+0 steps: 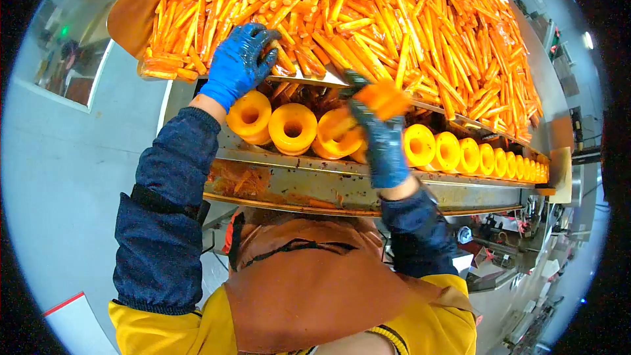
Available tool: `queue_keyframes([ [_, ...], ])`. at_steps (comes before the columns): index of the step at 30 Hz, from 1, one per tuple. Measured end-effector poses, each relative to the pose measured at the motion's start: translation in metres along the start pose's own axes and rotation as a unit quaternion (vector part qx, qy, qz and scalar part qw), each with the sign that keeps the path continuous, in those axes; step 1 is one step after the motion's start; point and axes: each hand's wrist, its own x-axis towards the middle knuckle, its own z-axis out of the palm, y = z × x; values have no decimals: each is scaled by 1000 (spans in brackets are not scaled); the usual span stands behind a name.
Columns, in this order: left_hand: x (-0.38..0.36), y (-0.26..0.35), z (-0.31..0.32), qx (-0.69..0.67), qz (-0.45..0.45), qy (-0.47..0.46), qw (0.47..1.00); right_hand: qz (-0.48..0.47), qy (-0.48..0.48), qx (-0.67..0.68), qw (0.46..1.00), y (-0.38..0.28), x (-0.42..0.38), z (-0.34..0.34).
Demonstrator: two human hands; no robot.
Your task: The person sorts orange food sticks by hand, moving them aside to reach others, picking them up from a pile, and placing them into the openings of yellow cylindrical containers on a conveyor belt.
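My left hand (243, 62), in a wet blue glove, curls its fingers and thumb around the end of an orange stick (284, 60) at the front edge of the pile. In my right hand (380, 135), whose glove is dark and wet, is a small bundle of orange sticks (382, 100), smeared by motion. That hand is above a row of yellow-orange cylinders with round holes, between a nearer cylinder (293, 128) on its left and another cylinder (419, 145) on its right. One more blurred cylinder (338, 135) sits right beside it.
A large heap of glossy orange sticks (447, 39) covers the raised metal surface ahead. The cylinders stand along a stained metal channel (296, 181) between the heap and my brown apron (302, 296). Machinery parts (506, 243) stand at the right.
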Motion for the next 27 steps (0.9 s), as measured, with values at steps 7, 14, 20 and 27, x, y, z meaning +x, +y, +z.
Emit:
queue_keyframes([
  [7,-1,1,-2,3,-2,-1,1000,6,-37,-178,983,42,-2,18],
  [14,-1,2,-2,2,-11,-9,1000,6,-29,-194,981,17,-4,-4],
  [20,0,-1,2,10,4,17,1000,51,-4,-122,991,17,-5,-22],
  [27,-1,1,0,0,-10,2,1000,62,24,40,997,4,-13,-22],
])
